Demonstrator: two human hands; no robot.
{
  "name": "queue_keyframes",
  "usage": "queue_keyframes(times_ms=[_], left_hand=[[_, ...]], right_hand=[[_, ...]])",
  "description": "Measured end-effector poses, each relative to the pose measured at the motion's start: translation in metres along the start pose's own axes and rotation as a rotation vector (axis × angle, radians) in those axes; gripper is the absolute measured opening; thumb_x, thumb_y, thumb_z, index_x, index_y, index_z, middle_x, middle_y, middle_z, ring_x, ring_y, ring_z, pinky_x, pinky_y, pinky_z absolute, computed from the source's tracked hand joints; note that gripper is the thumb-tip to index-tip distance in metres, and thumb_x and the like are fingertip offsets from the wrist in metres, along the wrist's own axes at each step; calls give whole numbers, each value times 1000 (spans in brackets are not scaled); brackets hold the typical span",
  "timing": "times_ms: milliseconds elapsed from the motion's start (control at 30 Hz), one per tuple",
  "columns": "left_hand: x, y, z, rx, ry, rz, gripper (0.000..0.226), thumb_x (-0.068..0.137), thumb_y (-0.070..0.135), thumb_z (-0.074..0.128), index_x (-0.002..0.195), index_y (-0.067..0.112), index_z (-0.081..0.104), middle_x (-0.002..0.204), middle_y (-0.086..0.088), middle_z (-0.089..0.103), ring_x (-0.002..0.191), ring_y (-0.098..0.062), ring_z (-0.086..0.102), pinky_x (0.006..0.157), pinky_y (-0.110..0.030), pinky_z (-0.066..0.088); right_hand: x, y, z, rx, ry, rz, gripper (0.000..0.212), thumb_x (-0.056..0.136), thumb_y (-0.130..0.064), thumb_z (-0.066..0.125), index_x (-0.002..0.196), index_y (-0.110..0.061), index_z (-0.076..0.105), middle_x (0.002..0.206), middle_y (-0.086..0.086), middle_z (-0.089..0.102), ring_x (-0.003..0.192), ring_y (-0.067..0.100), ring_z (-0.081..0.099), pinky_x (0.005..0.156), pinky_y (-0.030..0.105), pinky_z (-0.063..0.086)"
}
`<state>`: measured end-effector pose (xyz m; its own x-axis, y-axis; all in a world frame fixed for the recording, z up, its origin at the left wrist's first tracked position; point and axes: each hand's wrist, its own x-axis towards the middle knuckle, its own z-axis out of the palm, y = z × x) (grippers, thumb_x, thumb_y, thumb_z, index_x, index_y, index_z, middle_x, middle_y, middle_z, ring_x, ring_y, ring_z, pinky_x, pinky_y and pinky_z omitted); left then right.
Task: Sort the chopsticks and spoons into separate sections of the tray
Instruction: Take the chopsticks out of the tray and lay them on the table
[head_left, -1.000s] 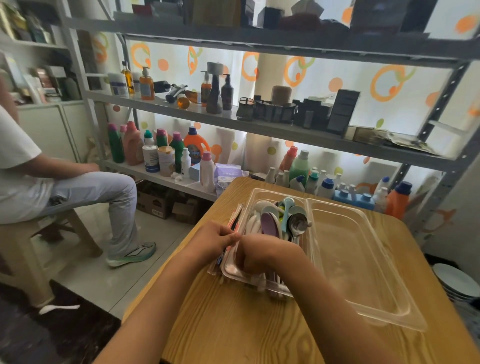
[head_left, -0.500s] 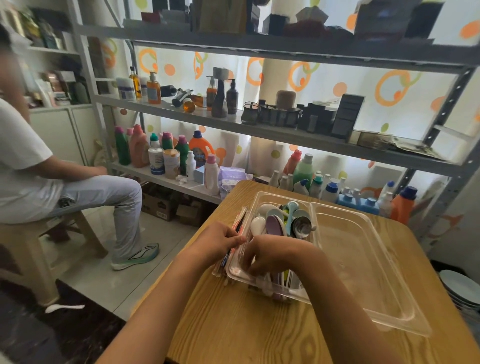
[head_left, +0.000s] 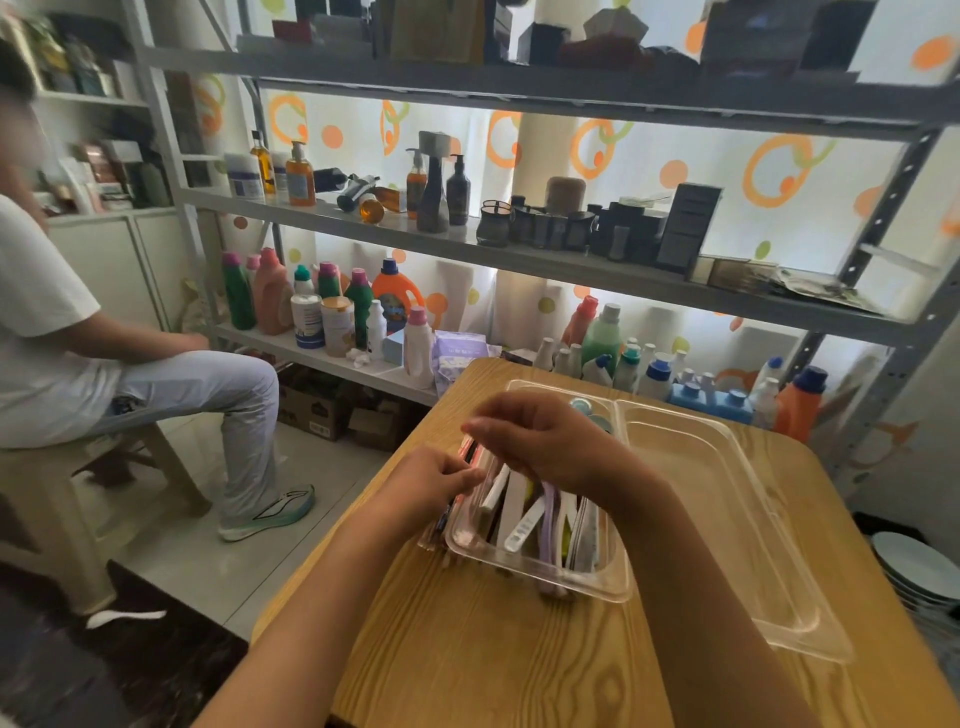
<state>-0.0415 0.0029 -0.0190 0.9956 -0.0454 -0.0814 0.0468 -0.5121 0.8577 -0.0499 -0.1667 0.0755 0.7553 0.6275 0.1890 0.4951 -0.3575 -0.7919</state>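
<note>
The left hand has its fingertips drawn together at the left rim of the clear plastic tray, right where a bundle of chopsticks lies along the tray's outer wall; they seem to be nipping one of the sticks, though the blur keeps me from being sure. The right hand hovers over the tray's left section, fingers curled loosely and pointing left toward the other hand. Whether it holds anything I cannot tell.

Under that hand, the left section is crowded with spoons, their white, lilac and grey handles pointing toward the person, with a couple of bluish bowls peeking out at the far end. The right section, beyond the divider, holds nothing I can see. The tray sits slantwise on a wooden table.

Behind the table stands a grey metal shelving rack full of detergent bottles, pump dispensers and dark boxes. Off to the left, a seated person in a white shirt and pale trousers rests on a stool.
</note>
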Motion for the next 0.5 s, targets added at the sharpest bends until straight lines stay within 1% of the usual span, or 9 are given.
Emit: queue_keyframes(times_ms=[67,100,133,233,300,367,400,467,500], left_hand=[[0,0,2,-3,24,0,22,91,36,64,84,19,75,77,-4,72,79,-24,68,72,-42,55],[0,-1,3,-6,39,0,21,91,36,63,86,19,75,77,-2,72,77,-21,68,68,-38,53],[-1,0,4,-1,53,-3,21,91,36,63,88,20,76,76,0,72,75,-17,67,68,-35,52],[-1,-4,5,59,72,-2,24,89,44,62,88,24,75,76,3,72,74,-17,68,74,-41,57],[-4,-6,5,131,106,20,26,88,48,62,93,25,74,84,7,72,78,-13,68,77,-40,57],[-7,-3,6,205,199,94,28,89,48,60,97,24,72,90,10,71,81,-10,66,75,-31,55],[-11,1,6,202,250,146,31,91,48,56,96,23,72,88,9,70,78,-10,65,72,-26,53],[-22,15,4,60,317,240,38,94,48,46,91,20,71,79,9,68,71,-7,63,63,-14,46],[-28,23,1,-21,329,292,40,93,49,43,92,19,71,79,8,67,70,-5,62,60,-9,44]], right_hand=[[4,-6,-2,58,119,-28,19,100,-22,54,98,-7,65,67,-2,57,55,4,52,54,15,43],[7,-7,-2,67,183,-29,21,101,-22,52,98,-5,64,67,0,56,54,3,51,54,14,43],[9,-9,-3,63,247,-30,23,102,-22,50,97,-4,63,67,1,55,53,1,50,53,13,42],[14,-15,-7,66,443,-42,24,103,-24,46,96,-6,61,66,0,54,52,0,52,52,11,43],[16,-18,-11,91,532,-46,26,104,-23,45,97,-4,60,67,0,54,52,-1,53,52,11,43],[17,-19,-14,93,590,-42,26,104,-23,44,96,-4,60,66,0,54,51,0,53,53,12,44],[17,-20,-16,100,615,-37,26,104,-23,44,94,-6,60,65,0,53,51,0,52,52,12,44],[18,-21,-18,124,665,-22,28,105,-25,44,92,-7,61,64,0,53,49,1,50,51,13,44],[19,-24,-20,137,687,-17,29,105,-26,43,92,-6,61,64,0,52,49,1,50,52,14,44]])
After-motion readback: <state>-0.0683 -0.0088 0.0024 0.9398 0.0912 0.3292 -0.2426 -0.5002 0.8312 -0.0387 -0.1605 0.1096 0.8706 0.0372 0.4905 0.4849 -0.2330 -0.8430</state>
